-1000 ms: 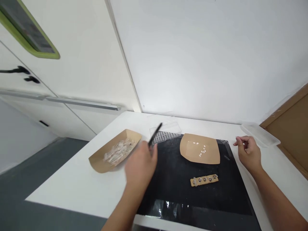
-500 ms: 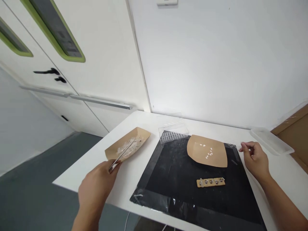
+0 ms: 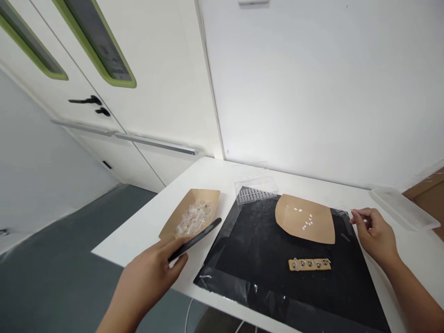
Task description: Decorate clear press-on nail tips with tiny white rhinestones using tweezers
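Note:
My left hand (image 3: 156, 268) is closed around a flat black nail file (image 3: 197, 237), its rounded end pointing up and right. Just beyond it lies a brown paper tray (image 3: 173, 216) with a heap of clear nail tips (image 3: 196, 217). At the black mat's right edge, my right hand (image 3: 376, 236) is pinched, thumb against forefinger; a tiny pale bit shows at the fingertips, too small to make out. A second brown paper tray (image 3: 321, 226) near this hand holds several small white pieces (image 3: 307, 223). Closer to me lies a tan strip (image 3: 310, 264) with several silver studs.
The black mat (image 3: 256, 259) is taped onto the white table (image 3: 132, 231). A clear box (image 3: 256, 190) with rows of nail tips stands at the mat's back-left corner. A translucent tray (image 3: 404, 208) lies at the back right. Cables hang below the front edge.
My left hand has turned the file from edge-on to flat and swung it right, off the heap of nail tips. The view has shifted slightly; my right hand keeps its pinch.

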### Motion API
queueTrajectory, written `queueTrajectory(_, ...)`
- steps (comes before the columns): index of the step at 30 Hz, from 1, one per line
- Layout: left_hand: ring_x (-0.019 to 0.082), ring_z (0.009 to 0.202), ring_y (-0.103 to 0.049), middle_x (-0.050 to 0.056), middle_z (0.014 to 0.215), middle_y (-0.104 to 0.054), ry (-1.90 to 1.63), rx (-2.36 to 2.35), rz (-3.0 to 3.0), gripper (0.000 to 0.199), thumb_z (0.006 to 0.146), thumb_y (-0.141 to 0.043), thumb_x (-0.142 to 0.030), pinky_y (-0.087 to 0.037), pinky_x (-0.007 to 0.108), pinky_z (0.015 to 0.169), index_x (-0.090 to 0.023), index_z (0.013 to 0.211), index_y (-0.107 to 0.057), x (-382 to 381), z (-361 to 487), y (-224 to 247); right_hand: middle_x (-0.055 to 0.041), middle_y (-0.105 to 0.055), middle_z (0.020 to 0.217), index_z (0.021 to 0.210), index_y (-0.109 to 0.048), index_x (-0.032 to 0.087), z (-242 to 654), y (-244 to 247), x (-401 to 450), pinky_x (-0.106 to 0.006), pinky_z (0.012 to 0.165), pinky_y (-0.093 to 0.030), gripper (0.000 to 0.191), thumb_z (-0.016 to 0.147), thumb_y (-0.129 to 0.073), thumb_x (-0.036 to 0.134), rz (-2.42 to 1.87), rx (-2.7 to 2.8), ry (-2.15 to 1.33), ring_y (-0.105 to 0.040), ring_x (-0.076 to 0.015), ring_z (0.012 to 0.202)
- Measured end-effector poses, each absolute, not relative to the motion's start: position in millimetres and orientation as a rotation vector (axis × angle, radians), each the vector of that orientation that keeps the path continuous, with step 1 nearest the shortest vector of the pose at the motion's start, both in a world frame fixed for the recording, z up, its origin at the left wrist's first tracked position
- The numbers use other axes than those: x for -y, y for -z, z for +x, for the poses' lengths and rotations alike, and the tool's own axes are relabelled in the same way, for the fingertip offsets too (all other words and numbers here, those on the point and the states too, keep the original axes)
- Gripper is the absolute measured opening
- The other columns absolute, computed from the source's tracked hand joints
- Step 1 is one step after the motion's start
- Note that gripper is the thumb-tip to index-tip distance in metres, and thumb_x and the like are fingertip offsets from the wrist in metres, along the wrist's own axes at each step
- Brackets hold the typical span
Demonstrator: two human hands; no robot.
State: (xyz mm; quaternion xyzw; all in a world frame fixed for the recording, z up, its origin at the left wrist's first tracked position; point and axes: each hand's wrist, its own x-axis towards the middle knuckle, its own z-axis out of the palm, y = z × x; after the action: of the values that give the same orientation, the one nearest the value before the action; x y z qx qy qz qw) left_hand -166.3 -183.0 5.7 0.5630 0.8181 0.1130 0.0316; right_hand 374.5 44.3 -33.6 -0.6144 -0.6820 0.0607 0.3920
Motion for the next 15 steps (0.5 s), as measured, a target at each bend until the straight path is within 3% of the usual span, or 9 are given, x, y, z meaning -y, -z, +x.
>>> queueTrajectory(2, 0.031, 0.102, -0.075, 0.007, 0.12, -0.081, -0.397, -2.498, 1.728, 0.048, 0.087, -0.052, -0.049, -0.053, 0.036, 0.083, -0.028, 0.121, -0.08, 176.7, -174.3, -19.1, -0.0032, -0.076, 0.086, 0.104, -0.065, 0.026, 373.5, 33.1, -44.0, -0.034, 0.062, -0.047, 0.044, 0.096, -0.056, 0.067, -1.556, 1.751, -0.161, -0.063, -0.0201, 0.063)
queueTrajectory(8, 0.03, 0.081, -0.072, 0.009, 0.091, -0.082, -0.305, -2.475, 1.744, 0.051, 0.093, -0.044, -0.054, -0.043, 0.033, 0.065, -0.024, 0.113, -0.08, 115.1, -196.2, -53.4, -0.0046, -0.077, 0.086, 0.104, -0.066, 0.025, 371.9, 32.0, -44.2, -0.035, 0.061, -0.048, 0.043, 0.096, -0.056, 0.066, -1.549, 1.781, -0.193, -0.064, -0.0217, 0.063)
queueTrajectory(15, 0.031, 0.088, -0.071, 0.013, 0.1, -0.08, 0.078, -2.36, 1.898, 0.044, 0.091, -0.052, -0.051, -0.046, 0.033, 0.071, -0.024, 0.111, -0.08, 56.8, -202.8, -47.1, -0.0043, -0.076, 0.085, 0.104, -0.067, 0.025, 373.4, 35.7, -45.7, -0.036, 0.06, -0.048, 0.042, 0.095, -0.056, 0.065, -1.555, 1.791, -0.182, -0.064, -0.0215, 0.062)
